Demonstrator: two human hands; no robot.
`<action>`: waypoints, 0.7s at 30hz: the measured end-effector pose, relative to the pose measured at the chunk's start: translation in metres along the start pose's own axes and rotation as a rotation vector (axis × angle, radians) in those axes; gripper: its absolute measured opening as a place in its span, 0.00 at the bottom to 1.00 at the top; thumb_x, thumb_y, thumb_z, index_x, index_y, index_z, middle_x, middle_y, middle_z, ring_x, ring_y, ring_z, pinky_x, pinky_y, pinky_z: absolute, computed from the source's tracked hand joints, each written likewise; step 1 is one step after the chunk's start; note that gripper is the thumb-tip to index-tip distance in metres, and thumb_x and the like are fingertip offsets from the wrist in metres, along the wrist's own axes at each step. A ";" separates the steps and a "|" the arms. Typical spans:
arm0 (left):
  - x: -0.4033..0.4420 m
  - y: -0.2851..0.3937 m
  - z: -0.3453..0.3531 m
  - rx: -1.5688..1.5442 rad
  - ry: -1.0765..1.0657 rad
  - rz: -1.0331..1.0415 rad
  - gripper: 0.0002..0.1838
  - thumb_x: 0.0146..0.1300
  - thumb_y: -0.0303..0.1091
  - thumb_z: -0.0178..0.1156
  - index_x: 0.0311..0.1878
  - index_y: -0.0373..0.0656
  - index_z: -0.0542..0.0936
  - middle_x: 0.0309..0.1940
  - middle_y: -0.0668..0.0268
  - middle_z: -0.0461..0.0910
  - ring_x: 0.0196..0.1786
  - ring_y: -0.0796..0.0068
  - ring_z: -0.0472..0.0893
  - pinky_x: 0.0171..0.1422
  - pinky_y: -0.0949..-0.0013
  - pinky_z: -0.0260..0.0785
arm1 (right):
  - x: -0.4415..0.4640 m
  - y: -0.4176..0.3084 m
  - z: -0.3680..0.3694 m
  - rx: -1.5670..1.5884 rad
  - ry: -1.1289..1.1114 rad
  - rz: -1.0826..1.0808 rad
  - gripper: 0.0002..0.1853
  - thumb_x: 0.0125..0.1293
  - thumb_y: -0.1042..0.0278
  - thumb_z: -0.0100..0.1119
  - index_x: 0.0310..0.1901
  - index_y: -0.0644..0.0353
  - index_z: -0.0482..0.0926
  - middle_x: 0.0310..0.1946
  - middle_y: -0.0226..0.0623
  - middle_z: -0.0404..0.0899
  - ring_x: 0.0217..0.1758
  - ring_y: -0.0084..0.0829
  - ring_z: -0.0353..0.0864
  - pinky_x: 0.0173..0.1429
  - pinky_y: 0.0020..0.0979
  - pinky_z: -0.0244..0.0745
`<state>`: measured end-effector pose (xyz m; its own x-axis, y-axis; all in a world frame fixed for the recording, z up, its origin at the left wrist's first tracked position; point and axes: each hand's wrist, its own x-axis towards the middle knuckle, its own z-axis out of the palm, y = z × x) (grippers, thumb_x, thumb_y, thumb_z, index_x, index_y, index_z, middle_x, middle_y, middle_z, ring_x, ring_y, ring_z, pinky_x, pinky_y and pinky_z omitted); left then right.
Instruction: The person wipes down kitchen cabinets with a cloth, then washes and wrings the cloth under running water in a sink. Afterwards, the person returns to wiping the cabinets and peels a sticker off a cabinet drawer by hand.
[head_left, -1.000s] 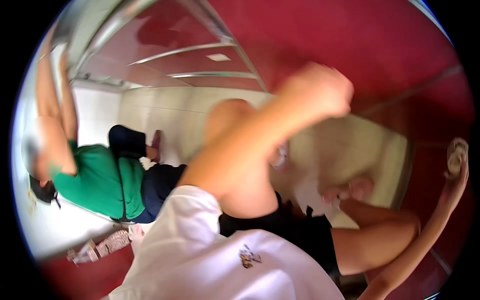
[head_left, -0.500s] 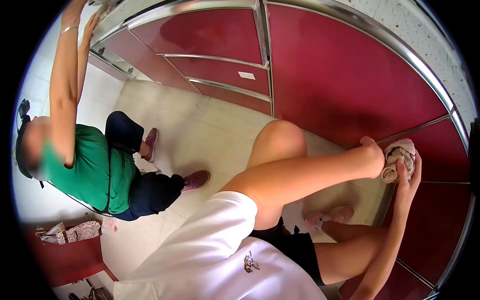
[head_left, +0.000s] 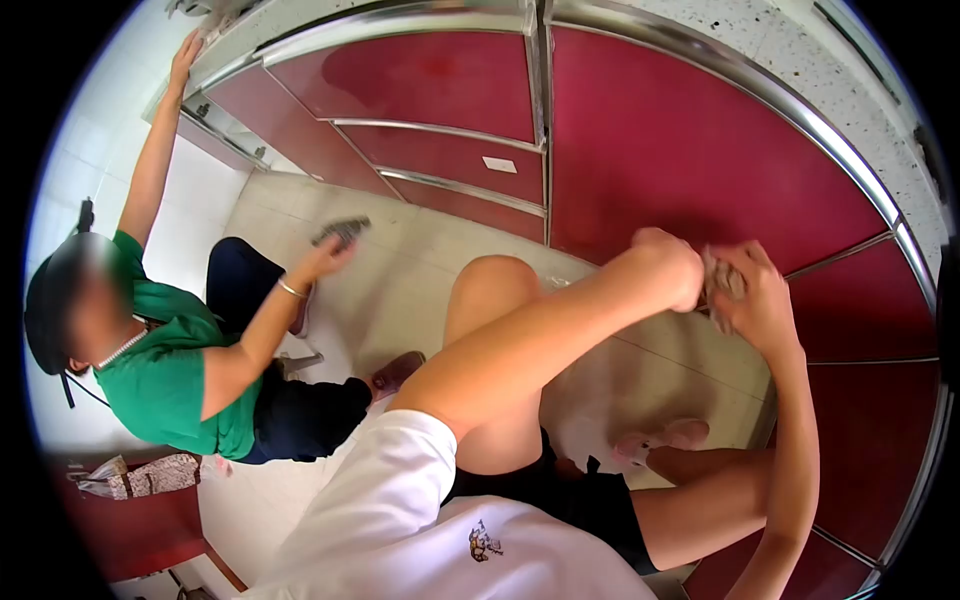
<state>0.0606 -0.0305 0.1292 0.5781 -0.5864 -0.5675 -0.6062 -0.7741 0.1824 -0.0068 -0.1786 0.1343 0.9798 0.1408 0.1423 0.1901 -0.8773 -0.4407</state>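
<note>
A crumpled, brownish-grey cloth (head_left: 722, 284) is between my two hands, in front of the red cabinet fronts. My right hand (head_left: 757, 300) is closed on it, with the fingers bent over its upper side. Right beside the cloth, my left hand (head_left: 672, 266) is curled, its wrist bent; its fingertips are hidden, so what it grips cannot be made out. Both hands are slightly blurred.
A person in a green shirt (head_left: 165, 385) crouches at the left, one hand on the counter (head_left: 235, 45), the other holding a grey cloth (head_left: 341, 232). Red cabinet doors (head_left: 690, 140) run along the top and right. A patterned bag (head_left: 160, 476) lies lower left.
Both my hands and the cloth have moved left from the cabinet's right part; earlier my left hand was apart from the cloth. The other person's one arm has come down from the counter.
</note>
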 end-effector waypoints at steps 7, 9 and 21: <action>-0.004 -0.008 0.045 0.040 -0.005 0.033 0.19 0.59 0.36 0.57 0.53 0.43 0.81 0.52 0.59 0.81 0.55 0.66 0.80 0.51 0.64 0.72 | 0.096 -0.135 0.011 0.076 0.662 -0.325 0.22 0.50 0.71 0.65 0.51 0.45 0.80 0.41 0.40 0.74 0.44 0.43 0.79 0.43 0.41 0.80; -0.016 0.005 0.048 0.011 0.007 0.139 0.18 0.59 0.36 0.57 0.53 0.42 0.81 0.52 0.59 0.81 0.55 0.66 0.80 0.51 0.64 0.72 | 0.110 -0.165 0.016 0.096 0.666 -0.290 0.22 0.50 0.71 0.65 0.50 0.45 0.80 0.40 0.43 0.73 0.43 0.43 0.78 0.40 0.41 0.80; -0.064 0.053 0.033 -0.035 0.059 0.603 0.17 0.59 0.36 0.58 0.50 0.41 0.80 0.49 0.60 0.81 0.52 0.66 0.80 0.49 0.64 0.72 | 0.129 -0.196 0.019 0.240 0.559 -0.103 0.30 0.51 0.71 0.66 0.60 0.49 0.78 0.40 0.40 0.76 0.42 0.43 0.79 0.46 0.40 0.77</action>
<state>-0.0264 -0.0267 0.1488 0.1682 -0.9356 -0.3104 -0.8184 -0.3081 0.4851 0.0837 0.0198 0.2225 0.7865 -0.0997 0.6095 0.3547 -0.7348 -0.5781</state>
